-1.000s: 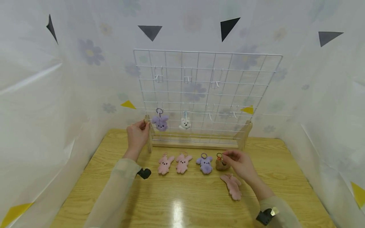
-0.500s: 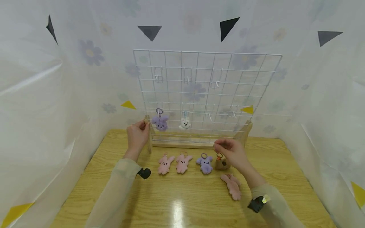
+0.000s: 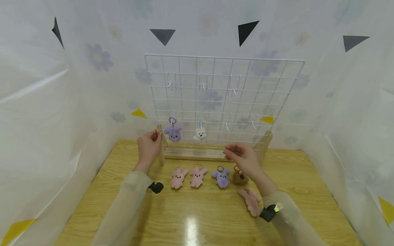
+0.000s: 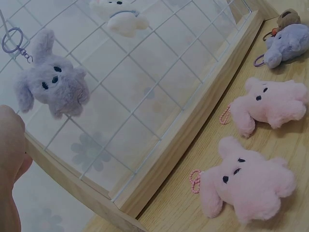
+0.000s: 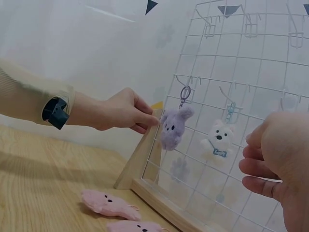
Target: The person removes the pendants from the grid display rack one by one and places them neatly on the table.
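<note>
My left hand pinches the top of the left wooden post of a white wire grid rack. Beside it a purple plush keychain hangs by its ring from a hook. A white bear-like plush keychain hangs further right. My right hand is in front of the rack's lower right part, fingers loosely bent, with nothing visible in them. Below it, on the table, lie a brown plush keychain, partly covered by the hand, and a second purple plush keychain.
Two pink plush keychains, one at left and one beside it, lie on the wooden table. Another pink plush lies nearer, beside my right sleeve. Several white hooks, such as the upper middle hook, stick out from the grid.
My right hand has left the brown plush keychain and moved up and to the left, towards the grid. My left hand stays on the post.
</note>
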Demonstrator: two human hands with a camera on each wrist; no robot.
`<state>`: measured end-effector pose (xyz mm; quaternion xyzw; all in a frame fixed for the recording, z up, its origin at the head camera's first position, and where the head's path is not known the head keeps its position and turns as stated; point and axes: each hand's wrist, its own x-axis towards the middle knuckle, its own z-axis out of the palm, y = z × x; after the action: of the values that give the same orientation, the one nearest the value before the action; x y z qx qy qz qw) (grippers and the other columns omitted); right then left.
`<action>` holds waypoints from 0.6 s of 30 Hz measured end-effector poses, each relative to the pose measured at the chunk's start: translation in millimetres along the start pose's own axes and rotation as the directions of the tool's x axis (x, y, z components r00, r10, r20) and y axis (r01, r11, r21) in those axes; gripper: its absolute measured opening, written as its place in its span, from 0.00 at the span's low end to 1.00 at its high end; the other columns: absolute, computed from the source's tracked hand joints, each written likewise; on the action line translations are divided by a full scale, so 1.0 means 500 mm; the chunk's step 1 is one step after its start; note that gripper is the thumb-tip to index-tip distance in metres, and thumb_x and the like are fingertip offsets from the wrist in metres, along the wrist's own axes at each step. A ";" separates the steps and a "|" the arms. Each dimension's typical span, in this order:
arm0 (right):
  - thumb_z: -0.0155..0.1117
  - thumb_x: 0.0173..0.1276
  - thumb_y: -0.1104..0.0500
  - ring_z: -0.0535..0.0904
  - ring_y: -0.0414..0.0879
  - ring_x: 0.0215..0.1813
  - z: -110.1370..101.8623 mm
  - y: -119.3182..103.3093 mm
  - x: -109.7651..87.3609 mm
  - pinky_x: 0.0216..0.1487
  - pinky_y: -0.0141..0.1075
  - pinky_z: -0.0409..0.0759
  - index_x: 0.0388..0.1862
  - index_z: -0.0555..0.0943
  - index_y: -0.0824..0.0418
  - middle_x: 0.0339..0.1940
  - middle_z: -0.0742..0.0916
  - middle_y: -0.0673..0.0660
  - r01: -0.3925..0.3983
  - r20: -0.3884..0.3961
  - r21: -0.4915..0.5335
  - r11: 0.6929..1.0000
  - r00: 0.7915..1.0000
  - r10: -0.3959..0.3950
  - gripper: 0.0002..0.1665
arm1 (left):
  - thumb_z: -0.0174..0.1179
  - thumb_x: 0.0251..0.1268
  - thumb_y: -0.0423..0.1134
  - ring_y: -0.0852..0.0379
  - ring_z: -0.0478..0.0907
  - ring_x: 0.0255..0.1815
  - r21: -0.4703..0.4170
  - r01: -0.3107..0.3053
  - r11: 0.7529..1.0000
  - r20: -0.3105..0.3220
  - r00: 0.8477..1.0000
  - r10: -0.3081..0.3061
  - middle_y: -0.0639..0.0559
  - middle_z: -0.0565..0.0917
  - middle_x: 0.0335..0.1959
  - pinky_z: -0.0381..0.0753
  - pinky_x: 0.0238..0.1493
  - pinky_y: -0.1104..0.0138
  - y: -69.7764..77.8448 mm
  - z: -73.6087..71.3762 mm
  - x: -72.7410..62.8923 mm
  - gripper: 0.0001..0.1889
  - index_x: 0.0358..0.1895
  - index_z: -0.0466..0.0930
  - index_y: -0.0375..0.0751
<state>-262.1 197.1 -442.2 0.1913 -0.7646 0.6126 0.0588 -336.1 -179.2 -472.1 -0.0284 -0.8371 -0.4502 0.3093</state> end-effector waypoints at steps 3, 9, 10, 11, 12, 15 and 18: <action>0.66 0.78 0.68 0.88 0.48 0.39 0.006 -0.002 0.006 0.44 0.34 0.89 0.52 0.82 0.77 0.43 0.88 0.69 0.004 0.007 -0.012 1.000 1.000 -0.004 0.12 | 0.68 0.73 0.33 0.42 0.91 0.36 -0.003 -0.002 1.000 0.000 1.000 0.002 0.33 0.90 0.39 0.92 0.38 0.54 0.000 0.000 0.000 0.12 0.49 0.89 0.25; 0.67 0.78 0.66 0.88 0.55 0.40 0.017 -0.009 0.019 0.45 0.39 0.90 0.52 0.84 0.71 0.42 0.89 0.63 -0.004 0.013 -0.047 0.999 1.000 0.004 0.09 | 0.69 0.73 0.33 0.42 0.91 0.36 -0.005 -0.015 1.000 -0.007 1.000 0.015 0.33 0.90 0.38 0.92 0.37 0.54 0.001 -0.001 0.000 0.12 0.48 0.89 0.25; 0.67 0.78 0.65 0.87 0.55 0.41 0.019 -0.010 0.022 0.45 0.40 0.90 0.52 0.84 0.69 0.42 0.89 0.62 -0.008 0.015 -0.048 0.999 1.000 0.009 0.09 | 0.69 0.73 0.33 0.42 0.91 0.36 -0.004 -0.017 1.000 -0.008 1.000 0.017 0.33 0.90 0.38 0.92 0.37 0.54 0.001 -0.001 0.000 0.12 0.48 0.89 0.25; 0.67 0.78 0.65 0.88 0.55 0.41 0.021 -0.010 0.026 0.45 0.41 0.90 0.52 0.84 0.69 0.42 0.89 0.61 -0.010 0.013 -0.050 0.999 1.000 0.011 0.09 | 0.69 0.73 0.33 0.42 0.91 0.36 -0.001 -0.016 1.000 -0.008 1.000 0.016 0.33 0.90 0.38 0.92 0.37 0.54 0.000 0.000 0.000 0.12 0.48 0.89 0.25; 0.67 0.78 0.64 0.87 0.55 0.41 0.024 -0.011 0.029 0.45 0.42 0.90 0.52 0.84 0.69 0.42 0.89 0.61 -0.009 0.016 -0.046 0.999 1.000 0.009 0.09 | 0.69 0.73 0.33 0.42 0.91 0.36 0.001 -0.017 1.000 -0.009 1.000 0.017 0.33 0.90 0.38 0.92 0.37 0.54 0.000 0.000 0.000 0.12 0.48 0.89 0.25; 0.67 0.78 0.64 0.87 0.57 0.41 0.032 -0.011 0.039 0.44 0.42 0.90 0.52 0.84 0.70 0.42 0.89 0.61 -0.001 0.026 -0.023 1.000 1.000 0.001 0.10 | 0.69 0.73 0.33 0.42 0.91 0.36 0.005 -0.017 1.000 -0.008 1.000 0.017 0.33 0.90 0.38 0.92 0.37 0.53 0.000 0.000 0.000 0.12 0.48 0.89 0.25; 0.67 0.78 0.65 0.87 0.58 0.41 0.041 -0.011 0.048 0.44 0.43 0.90 0.52 0.84 0.71 0.42 0.89 0.65 0.005 0.032 -0.010 1.000 0.999 -0.004 0.10 | 0.69 0.73 0.33 0.41 0.91 0.36 0.005 -0.016 1.000 -0.007 1.000 0.016 0.32 0.90 0.39 0.92 0.38 0.53 0.000 0.001 0.000 0.12 0.48 0.89 0.24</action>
<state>-279.1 171.3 -434.4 0.2026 -0.7682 0.6054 0.0488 -336.5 -179.0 -472.1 -0.0329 -0.8370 -0.4457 0.3158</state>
